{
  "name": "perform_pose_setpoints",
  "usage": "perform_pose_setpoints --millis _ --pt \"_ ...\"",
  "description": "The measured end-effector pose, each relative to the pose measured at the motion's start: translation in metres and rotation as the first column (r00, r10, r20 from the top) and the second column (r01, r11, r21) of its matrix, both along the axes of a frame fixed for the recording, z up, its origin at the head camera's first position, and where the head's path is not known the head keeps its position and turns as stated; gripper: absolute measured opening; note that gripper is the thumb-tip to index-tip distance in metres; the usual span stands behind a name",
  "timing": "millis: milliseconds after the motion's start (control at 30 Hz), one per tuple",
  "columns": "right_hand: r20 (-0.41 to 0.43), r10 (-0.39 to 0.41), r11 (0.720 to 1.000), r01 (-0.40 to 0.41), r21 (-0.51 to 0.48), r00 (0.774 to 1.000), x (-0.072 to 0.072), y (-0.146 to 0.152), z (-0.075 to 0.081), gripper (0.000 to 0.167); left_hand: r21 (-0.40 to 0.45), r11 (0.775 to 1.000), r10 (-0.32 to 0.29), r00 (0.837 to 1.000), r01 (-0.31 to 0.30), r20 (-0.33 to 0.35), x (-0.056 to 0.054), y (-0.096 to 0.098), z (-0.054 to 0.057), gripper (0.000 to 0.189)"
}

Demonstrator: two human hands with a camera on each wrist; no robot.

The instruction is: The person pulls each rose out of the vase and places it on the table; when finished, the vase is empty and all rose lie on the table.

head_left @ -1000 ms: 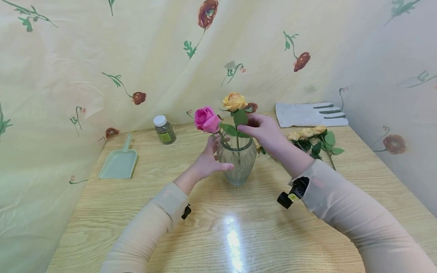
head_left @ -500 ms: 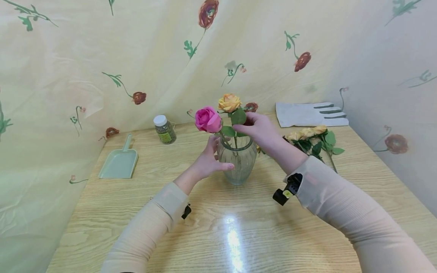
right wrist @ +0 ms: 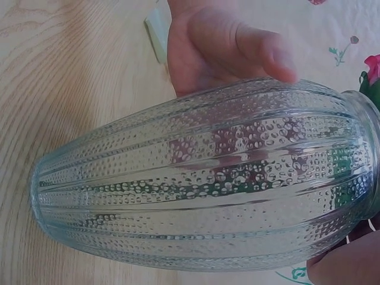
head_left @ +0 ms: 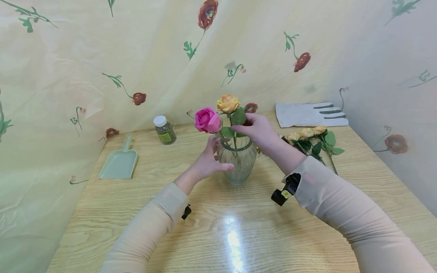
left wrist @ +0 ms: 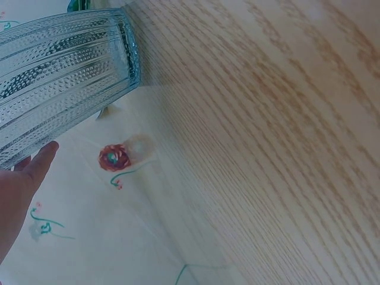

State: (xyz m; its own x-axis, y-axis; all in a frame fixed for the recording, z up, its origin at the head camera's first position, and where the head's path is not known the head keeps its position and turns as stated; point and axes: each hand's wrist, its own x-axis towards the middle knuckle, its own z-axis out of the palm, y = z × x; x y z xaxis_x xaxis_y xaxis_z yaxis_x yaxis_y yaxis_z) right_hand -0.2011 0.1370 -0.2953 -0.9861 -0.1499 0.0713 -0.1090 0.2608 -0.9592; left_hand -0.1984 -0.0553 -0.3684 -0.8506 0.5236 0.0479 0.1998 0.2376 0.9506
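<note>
A ribbed, dimpled glass vase [head_left: 237,163] stands upright on the table in the head view. My left hand [head_left: 209,161] holds it from the left, thumb at the front and fingers reaching behind. In the vase are a pink rose [head_left: 207,120] leaning left and a yellow rose [head_left: 228,104] beside it. Just above the rim, my right hand [head_left: 261,131] pinches the yellow rose near its leaves; its fingertips are partly hidden by them. The right wrist view shows the vase [right wrist: 208,190] close up, with the left hand [right wrist: 219,53] against its side.
Several yellow roses [head_left: 307,133] lie right of the vase, partly behind the right arm. A white glove [head_left: 307,115] is at the back right. On the left are a white-capped jar [head_left: 165,131] and a pale green dustpan [head_left: 119,163]. A flowered cloth [head_left: 164,57] hangs behind the table.
My right hand has shifted slightly left, and the yellow rose has moved left and a little lower, closer to the pink one. The left hand and vase have stayed still.
</note>
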Motion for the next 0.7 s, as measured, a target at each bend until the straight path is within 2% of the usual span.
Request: perform_pose_setpoints --millis 400,700 --pt "0.014 0.004 1.0 -0.004 0.015 1.0 -0.0018 -0.0007 0.0032 0.037 0.007 1.0 -0.009 0.999 0.009 -0.038 0.0009 -0.0001 -0.0008 0.095" --pt "0.03 0.008 0.995 -0.011 0.095 1.0 -0.0048 -0.0061 0.0093 0.034 0.017 1.0 -0.011 0.999 0.012 -0.046 -0.0007 -0.0004 -0.0024 0.096"
